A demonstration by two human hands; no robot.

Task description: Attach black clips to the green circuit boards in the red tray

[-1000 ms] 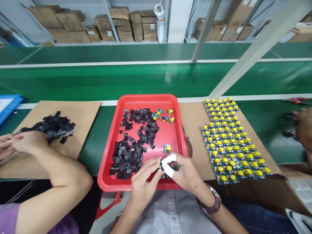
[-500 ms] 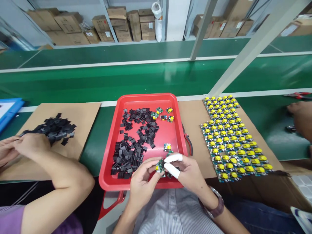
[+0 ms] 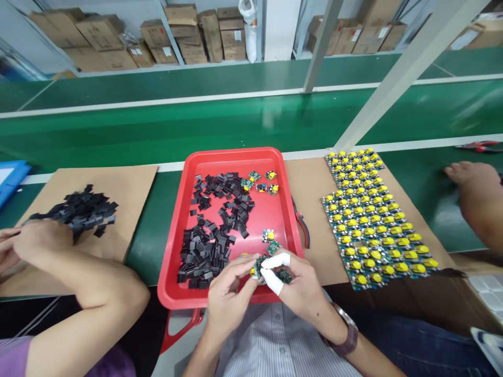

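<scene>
Left hand (image 3: 228, 293) and right hand (image 3: 299, 287), finger cots (image 3: 277, 260) on, both pinch one small circuit board (image 3: 258, 266) above near rim of red tray (image 3: 173, 296); grip looks slight; a slip could drop it off-tray.

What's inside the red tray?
Loose black parts, several circuit boards at the far end, two nearer. Left hand and right hand, pinching another board, cover the tray's near edge, hiding anything beneath.

Left hand (image 3: 228, 293) and right hand (image 3: 294, 285) pinched together, fingertips meeting
</scene>
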